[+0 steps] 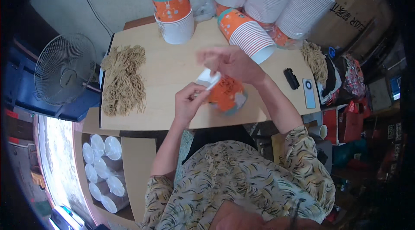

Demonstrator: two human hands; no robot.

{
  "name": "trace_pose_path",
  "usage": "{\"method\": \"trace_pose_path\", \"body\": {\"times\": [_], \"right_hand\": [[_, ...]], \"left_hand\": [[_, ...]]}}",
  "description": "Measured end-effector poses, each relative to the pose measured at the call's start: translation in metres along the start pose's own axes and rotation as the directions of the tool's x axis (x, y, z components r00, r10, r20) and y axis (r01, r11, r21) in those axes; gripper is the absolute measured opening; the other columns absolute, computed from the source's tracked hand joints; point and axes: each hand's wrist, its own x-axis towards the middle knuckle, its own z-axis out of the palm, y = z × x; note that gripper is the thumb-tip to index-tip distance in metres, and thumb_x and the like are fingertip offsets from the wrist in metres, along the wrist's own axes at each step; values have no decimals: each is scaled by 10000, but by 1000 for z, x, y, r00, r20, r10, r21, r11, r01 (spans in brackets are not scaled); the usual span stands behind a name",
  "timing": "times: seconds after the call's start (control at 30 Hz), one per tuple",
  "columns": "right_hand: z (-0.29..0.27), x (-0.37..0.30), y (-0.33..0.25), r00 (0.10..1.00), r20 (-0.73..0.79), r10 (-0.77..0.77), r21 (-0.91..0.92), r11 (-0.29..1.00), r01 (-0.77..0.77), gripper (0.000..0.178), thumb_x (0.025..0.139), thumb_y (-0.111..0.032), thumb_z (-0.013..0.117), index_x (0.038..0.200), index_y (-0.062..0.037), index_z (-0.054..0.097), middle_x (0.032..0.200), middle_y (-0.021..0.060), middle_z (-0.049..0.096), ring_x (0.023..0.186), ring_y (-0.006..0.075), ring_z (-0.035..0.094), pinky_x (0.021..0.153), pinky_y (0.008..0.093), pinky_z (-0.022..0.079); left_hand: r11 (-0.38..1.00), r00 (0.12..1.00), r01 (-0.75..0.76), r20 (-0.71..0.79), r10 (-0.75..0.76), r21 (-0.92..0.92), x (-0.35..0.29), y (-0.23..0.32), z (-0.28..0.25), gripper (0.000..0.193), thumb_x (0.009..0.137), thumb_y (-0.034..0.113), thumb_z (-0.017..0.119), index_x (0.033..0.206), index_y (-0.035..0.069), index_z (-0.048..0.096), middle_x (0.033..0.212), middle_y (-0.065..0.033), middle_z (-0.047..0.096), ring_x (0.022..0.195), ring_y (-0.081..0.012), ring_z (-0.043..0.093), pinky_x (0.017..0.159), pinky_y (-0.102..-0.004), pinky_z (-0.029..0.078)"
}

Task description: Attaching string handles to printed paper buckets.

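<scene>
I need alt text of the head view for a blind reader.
A person's left hand holds a tilted orange tub at a table; the right hand, blurred, is close by. Tan cords lie left, a phone right, tub stacks behind.

Orange-and-teal paper tub (pixel 227 92), tilted, in left hand (pixel 188 100)

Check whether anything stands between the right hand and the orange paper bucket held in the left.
Nothing visible does. The right hand, blurred, is right by the orange paper bucket; contact is unclear. The left hand grips the rim at another spot. The tipped bucket stack lies beyond, not between.
</scene>
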Motion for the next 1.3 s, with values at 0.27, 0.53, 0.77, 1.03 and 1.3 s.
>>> {"method": "trace_pose_path", "body": {"times": [0.27,0.53,0.77,1.03,1.3], "right_hand": [[-47,-34,-5,942,-203,-268,-474,869,144,908,684,-167,888,1457,-20,435,1446,130,470,1341,233,451,1102,369,369],[-27,-46,23,920,-226,-320,-520,839,164,1464,422,-323,1005,1566,-22,143,1608,160,173,1480,310,249,1209,439,245],[-53,18,-8,889,-307,-339,-400,894,203,1368,501,-426,922,1561,7,174,1537,170,335,1430,312,354,1107,470,388],[-129,170,-95,887,-137,-442,-639,723,262,1123,617,-336,889,1537,-40,317,1515,176,428,1393,298,431,1117,400,394],[-109,290,-121,994,-3,-108,-809,584,61,1051,630,-535,807,1465,-11,444,1448,220,500,1305,335,512,1091,396,404]], "left_hand": [[638,859,43,-297,-416,-769,19,27,5,103,998,152,618,1029,57,647,907,-5,689,727,-35,638,600,-155,538],[632,859,-118,-398,-322,-766,45,29,9,96,992,131,627,1029,42,632,937,-22,679,758,-50,637,630,-167,538],[636,941,-36,-240,-237,-771,116,76,-20,186,1031,192,562,1108,28,604,964,-36,667,842,-86,648,684,-207,571],[429,998,-7,-34,-54,-903,288,80,-160,245,1004,159,594,1189,2,559,805,-9,576,685,-87,581,491,-152,470],[247,942,-52,-129,-311,-968,362,3,-197,216,956,-8,496,1170,-11,531,674,18,501,498,-29,440,382,-137,354]]}}
